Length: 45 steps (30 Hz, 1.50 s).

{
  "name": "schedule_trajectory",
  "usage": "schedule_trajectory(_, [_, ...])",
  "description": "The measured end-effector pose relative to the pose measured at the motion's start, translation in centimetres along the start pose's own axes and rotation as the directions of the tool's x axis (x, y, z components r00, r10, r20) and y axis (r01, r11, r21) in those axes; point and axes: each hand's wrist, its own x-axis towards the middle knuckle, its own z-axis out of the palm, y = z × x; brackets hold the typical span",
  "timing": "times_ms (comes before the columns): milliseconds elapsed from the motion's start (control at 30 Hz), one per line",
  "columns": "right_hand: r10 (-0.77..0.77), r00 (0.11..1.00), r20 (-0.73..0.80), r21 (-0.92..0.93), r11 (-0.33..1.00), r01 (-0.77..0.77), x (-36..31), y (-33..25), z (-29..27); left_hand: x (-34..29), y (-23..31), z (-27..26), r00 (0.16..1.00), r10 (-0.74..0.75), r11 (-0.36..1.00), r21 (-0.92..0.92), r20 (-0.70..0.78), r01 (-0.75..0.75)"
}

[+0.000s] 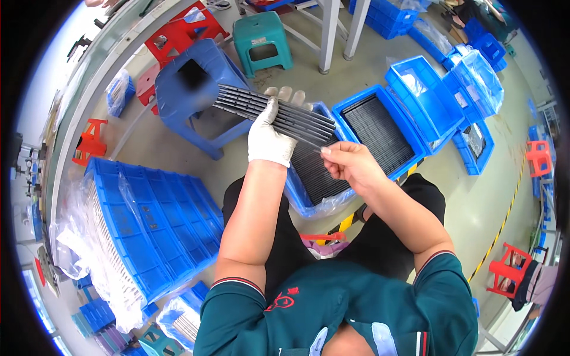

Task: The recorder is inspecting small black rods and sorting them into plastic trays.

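My left hand, in a white glove, is closed round a bundle of long thin black rods, thumb on top and fingertips showing beyond the far side. The rods lie side by side, slanting down to the right. At their right end my bare right hand pinches the tip of one rod between thumb and forefinger, its other fingers curled in. Below the hands stands a blue crate filled with rows of similar black rods. A second blue crate beside it on the right also holds packed black rods.
A blue stool and a green stool stand beyond my left hand. Stacked blue crates wrapped in plastic rise at my left. Emptier blue bins sit at the far right. A table leg stands ahead.
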Motion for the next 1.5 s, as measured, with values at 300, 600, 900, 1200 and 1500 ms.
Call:
schedule_trajectory(300, [-0.757,0.636,-0.151,-0.217,0.653,0.726,-2.7,-4.3,-2.9,0.9,2.5,-1.2,0.990,0.113,0.994,-0.009,0.082,-0.113])
schedule_trajectory(600, [-0.820,0.526,-0.228,-0.287,0.572,0.768,-2.1,-10.0,-5.9,-0.1,0.1,-2.2,0.913,-0.394,0.904,0.225,0.105,0.364])
schedule_trajectory(900, [-0.576,0.808,-0.122,-0.490,0.743,0.456,2.6,-7.7,-5.3,-3.3,-5.8,-2.8,0.731,-0.681,0.657,0.482,0.049,0.580])
schedule_trajectory(1200, [-0.557,0.811,-0.178,-0.586,0.722,0.367,4.2,-6.0,-4.5,-4.3,-6.5,-2.5,0.684,-0.728,0.614,0.491,0.049,0.618])
schedule_trajectory(1500, [-0.563,0.825,-0.049,-0.418,0.762,0.495,4.9,-5.7,-3.8,-3.6,-6.2,-3.4,0.725,-0.677,0.699,0.418,0.127,0.579])
